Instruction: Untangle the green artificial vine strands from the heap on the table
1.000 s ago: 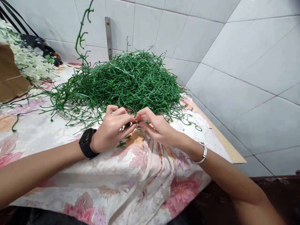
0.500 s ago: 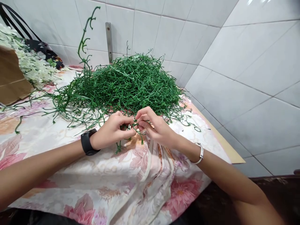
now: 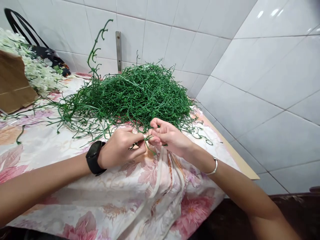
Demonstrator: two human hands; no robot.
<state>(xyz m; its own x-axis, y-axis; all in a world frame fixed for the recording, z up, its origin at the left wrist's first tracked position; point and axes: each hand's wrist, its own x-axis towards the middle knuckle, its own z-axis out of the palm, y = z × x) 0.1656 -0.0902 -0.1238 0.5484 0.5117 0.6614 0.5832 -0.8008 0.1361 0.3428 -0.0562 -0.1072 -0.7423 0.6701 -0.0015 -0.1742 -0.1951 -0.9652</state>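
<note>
In the head view, have just rolled the right hand [image 3: 167, 137] further over, turning more of its palm side up and curling its fingers in more tightly than half a second ago; have also drawn the left hand [image 3: 122, 146] into a tighter pinch. No longer showing, under the left hand, the green tips that dangled there — swung up or hidden behind the fingers, cannot tell which. Suggests, by judgement, a twist or tug at the piece in hand rather than a letting go. On the left, have the grip closed at thumb and forefinger on a thin green stem [image 3: 147, 137], leaving a small hollow behind the tips. On the right, have the grip curled around the same stem, apparently pinching it — exact contact partly covered by the fingers. Hold it between both hands, above the front part of the cloth-covered counter [image 3: 62, 143], just before the pile of green stems [image 3: 142, 93] heaped toward the back edge. Toward the back left corner, see white flowers [image 3: 47, 80] beside cardboard [image 3: 15, 83].
</note>
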